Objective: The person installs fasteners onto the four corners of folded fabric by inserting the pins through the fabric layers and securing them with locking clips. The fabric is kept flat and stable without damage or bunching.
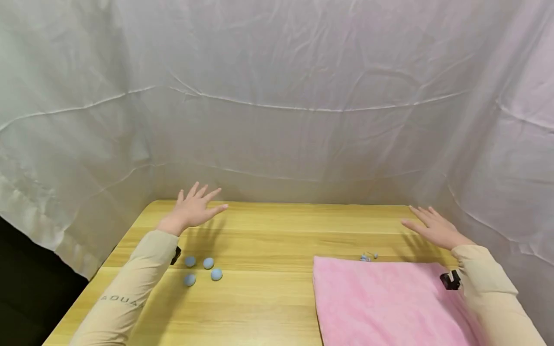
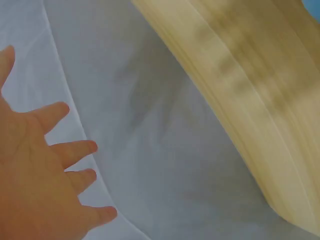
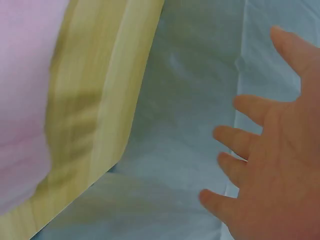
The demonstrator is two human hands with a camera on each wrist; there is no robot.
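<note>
My left hand (image 1: 191, 212) hovers over the far left part of the wooden table, fingers spread and holding nothing. Several pale blue balls (image 1: 208, 263) lie on the table, nearer than that hand and beside the left forearm. Over the far right of the table my right hand (image 1: 438, 229) is held up with straight, parted fingers and nothing in it. A pink cloth (image 1: 389, 298) lies flat below the right wrist. Just behind its far edge sit a few small blue pieces (image 1: 365, 258), too small to make out. Both wrist views show the spread left hand (image 2: 40, 175) and right hand (image 3: 280, 165).
The wooden table (image 1: 259, 307) has its far edge close to a hanging grey-white curtain (image 1: 277, 144), which also runs along both sides. A dark gap (image 1: 34, 283) shows below the curtain at the left. Each wrist carries a small black device (image 1: 450, 280).
</note>
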